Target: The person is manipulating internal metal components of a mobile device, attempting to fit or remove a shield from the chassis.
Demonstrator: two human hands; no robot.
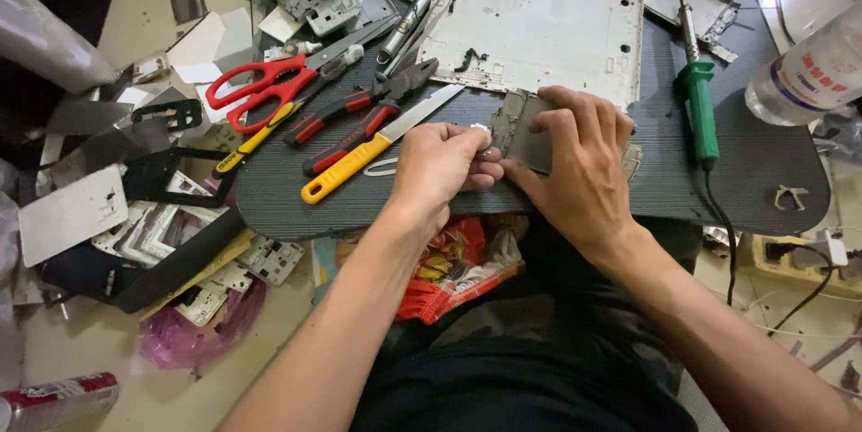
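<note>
Seen from above, a person works at a dark ribbed desk (269,189) crowded with tools. Farthest left lie red-handled scissors (260,86), then red-and-black pliers (359,109) and a yellow-handled knife (377,140) with its blade pointing up and to the right. Next comes the left hand (440,167), its fingers (476,163) curled tight and pinching a small pale bit against the left edge of a grey flat metal part (525,131); what the bit is cannot be told. The grey part lies on the desk between the two hands, just below a large white tablet back cover (539,23). The right hand (579,163) covers the part's right side, its fingers (561,122) spread flat and pressing down on it, with the thumb near the part's lower edge. Further right lies a green-handled soldering iron (699,104), and at the far right edge a clear plastic bottle (808,68).
</note>
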